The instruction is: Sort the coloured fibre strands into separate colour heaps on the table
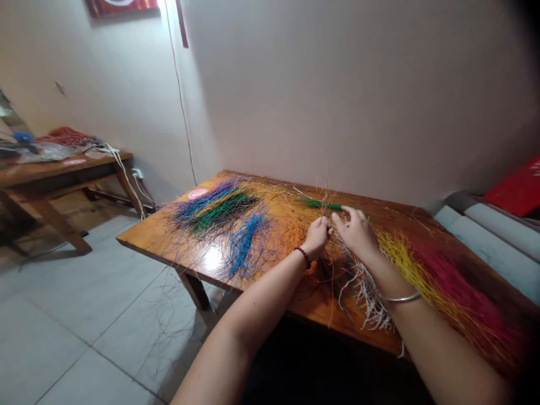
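Note:
My left hand [317, 236] is closed in a pinch around a small upright bundle of thin orange strands [325, 198], whose loose ends fan out above the fingers. Close beside it on the right, my right hand [358, 232] has its thumb and forefinger apart, with nothing plainly held between them. More orange strands [294, 235] lie left of my left wrist. Behind the hands rests a bunch of green strands [313, 203]. White knobbly strands [371, 298] lie under my right forearm.
The wooden table [169, 247] bears blue strands [244, 242] and a purple, yellow and green pile [215, 208] at left. Yellow strands [399, 256] and magenta strands [453, 275] spread at right. A wall stands behind. A second table [46, 183] is far left.

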Demonstrator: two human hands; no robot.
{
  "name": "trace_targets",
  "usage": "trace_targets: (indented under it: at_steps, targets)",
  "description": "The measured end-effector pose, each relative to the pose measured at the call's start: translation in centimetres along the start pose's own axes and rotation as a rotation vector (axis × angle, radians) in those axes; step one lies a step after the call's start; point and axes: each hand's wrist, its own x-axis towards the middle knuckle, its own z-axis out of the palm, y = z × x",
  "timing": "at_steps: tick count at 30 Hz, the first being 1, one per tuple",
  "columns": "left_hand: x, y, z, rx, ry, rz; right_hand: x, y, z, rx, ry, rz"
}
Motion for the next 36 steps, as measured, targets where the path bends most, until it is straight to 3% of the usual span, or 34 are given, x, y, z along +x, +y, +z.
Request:
trace_targets:
  at_steps: [2,5,14,23,36]
  targets:
    - [-0.3,-0.1,0.2,0.06,-0.072,-0.022,-0.5,3.4,0.6,0.189,-0.207,0.103]
    - [-0.9,0.0,0.3,0.155,-0.182,-0.055,-1.1,5.7,1.7,0.509,-0.444,0.19]
    - [-1.5,0.6,0.6,0.25,-0.319,-0.098,-0.9,5.2,0.1,0.951,-0.285,0.425]
    - [-1.9,0.4,0.8,0.265,-0.331,-0.063,-1.0,4.6,-0.5,1.05,-0.291,0.455]
    - [-1.7,0.7,0.5,0.212,-0.362,-0.096,-1.0,4.6,-0.3,1.075,-0.197,0.507]
